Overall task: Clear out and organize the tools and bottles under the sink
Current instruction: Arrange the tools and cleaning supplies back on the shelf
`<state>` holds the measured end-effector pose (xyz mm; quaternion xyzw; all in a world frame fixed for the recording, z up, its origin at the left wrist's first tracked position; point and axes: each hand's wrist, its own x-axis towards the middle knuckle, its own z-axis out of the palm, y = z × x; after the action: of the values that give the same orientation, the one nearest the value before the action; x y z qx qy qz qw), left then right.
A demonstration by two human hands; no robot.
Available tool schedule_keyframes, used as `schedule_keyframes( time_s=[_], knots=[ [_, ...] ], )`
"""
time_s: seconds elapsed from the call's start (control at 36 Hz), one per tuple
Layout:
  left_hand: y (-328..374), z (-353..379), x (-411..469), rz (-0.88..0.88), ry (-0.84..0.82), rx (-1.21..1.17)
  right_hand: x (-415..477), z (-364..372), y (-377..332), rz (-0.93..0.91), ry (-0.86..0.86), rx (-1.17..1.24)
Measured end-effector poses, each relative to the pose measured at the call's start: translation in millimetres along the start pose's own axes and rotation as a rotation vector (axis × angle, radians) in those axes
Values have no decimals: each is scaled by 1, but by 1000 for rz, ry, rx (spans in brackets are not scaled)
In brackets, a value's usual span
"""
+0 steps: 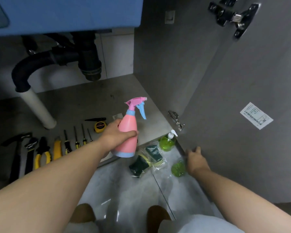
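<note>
Head view: a pink spray bottle [128, 132] with a blue base and a blue trigger was held upright near the middle of the picture, above the front edge of the cabinet floor [91, 101]. Its body was gripped by the left hand [115, 133], the fingers being curled round it, and its nozzle was turned toward 2 o'clock. The right hand [196, 158] was seen at about 4 o'clock, at the lower edge of the open cabinet door [242, 89]. The thumb was laid against this edge, but it could not be told whether the edge was gripped. The two hands were well apart.

At 8 o'clock, tools were laid in a row on the cabinet floor: a hammer [15, 148], pliers [42, 152], a yellow knife [57, 147] and some screwdrivers [67, 143]. A tape measure [100, 127] was placed behind them.

On the pale floor outside, a green pump bottle [167, 142] stood at 4 o'clock from the spray bottle, near the door. A pack of sponges [148, 159] lay at 5 o'clock. A black drain pipe [89, 64] was seen at 11 o'clock.
</note>
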<state>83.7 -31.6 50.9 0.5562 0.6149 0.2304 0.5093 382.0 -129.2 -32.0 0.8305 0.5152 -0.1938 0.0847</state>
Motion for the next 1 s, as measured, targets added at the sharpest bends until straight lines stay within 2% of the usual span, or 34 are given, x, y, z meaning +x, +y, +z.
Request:
schedule_keyframes(
  time_s=[0.28, 0.42, 0.5, 0.64, 0.89, 1.0],
  knots=[
    [-8, -20, 12, -17, 85, -141, 1, -19, -4, -123, -9, -36],
    [-15, -25, 13, -30, 182, -153, 1, -68, -28, -214, 96, 68],
    [-19, -28, 15, -33, 205, -185, 14, -99, -49, -283, 181, 181],
    [-34, -38, 22, -65, 212, -204, 54, -134, -98, -343, 211, 229],
    [-60, -50, 44, -122, 318, -233, 132, -130, -195, -381, 212, 318],
    [-61, -51, 52, -121, 292, -236, 155, -131, -226, -378, 214, 358]
  ],
)
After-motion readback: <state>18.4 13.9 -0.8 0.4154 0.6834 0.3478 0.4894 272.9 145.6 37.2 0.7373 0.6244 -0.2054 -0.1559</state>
